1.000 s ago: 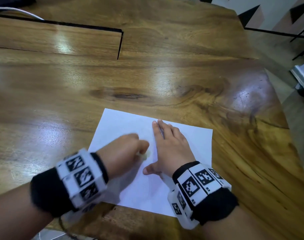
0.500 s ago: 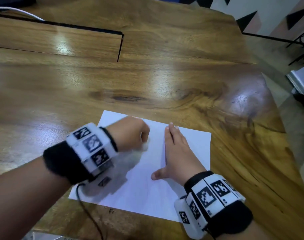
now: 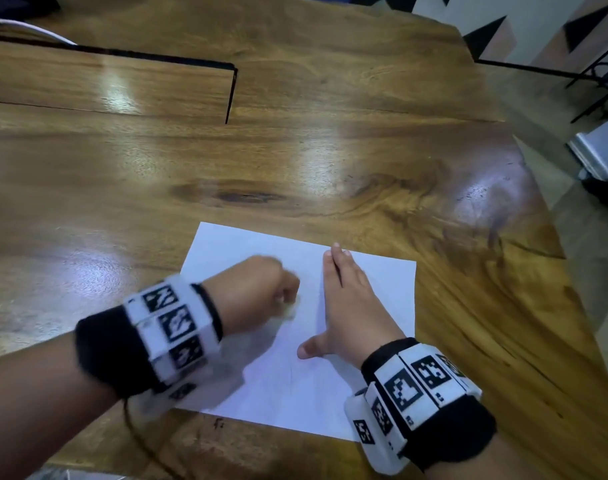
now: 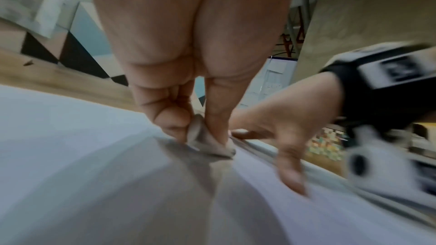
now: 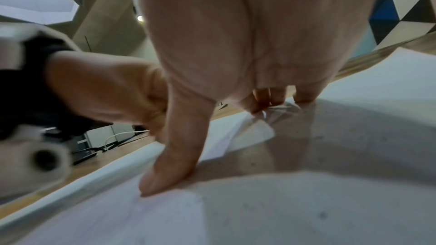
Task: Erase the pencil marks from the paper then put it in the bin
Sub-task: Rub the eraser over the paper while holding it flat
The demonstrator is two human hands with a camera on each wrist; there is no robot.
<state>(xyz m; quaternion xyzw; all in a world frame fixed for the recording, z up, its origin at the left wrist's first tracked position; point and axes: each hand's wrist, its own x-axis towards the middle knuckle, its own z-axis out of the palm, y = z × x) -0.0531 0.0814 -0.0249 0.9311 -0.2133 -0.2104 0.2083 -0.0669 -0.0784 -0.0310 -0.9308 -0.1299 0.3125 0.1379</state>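
Two hands work over one white rectangular sheet of paper (image 3: 271, 386), which lies flat near the close edge of the glossy brown wooden table (image 3: 295, 161). Nearest, the right hand (image 3: 349, 306) is pressed palm-down on the sheet's right half, fingers straight and together, thumb spread toward the middle; the right wrist view shows the thumb tip planted on the paper. Just beside it, the left hand (image 3: 254, 292) is curled into a fist, its fingers and thumb pinching a small pale eraser (image 4: 207, 142) whose lower edge touches the sheet, as the left wrist view shows. Faint grey pencil lines (image 3: 292, 375) remain lower down, near the right thumb. No bin is in view.

Erasing looks part done. To do it well, the flat hand should probably stay close to the rubbing spot so the sheet cannot buckle or tear, and strokes ought to run away from that hand, short and light. The faint lines nearer the body likely want attention next. Farther off, a dark seam (image 3: 231, 95) crosses the tabletop.
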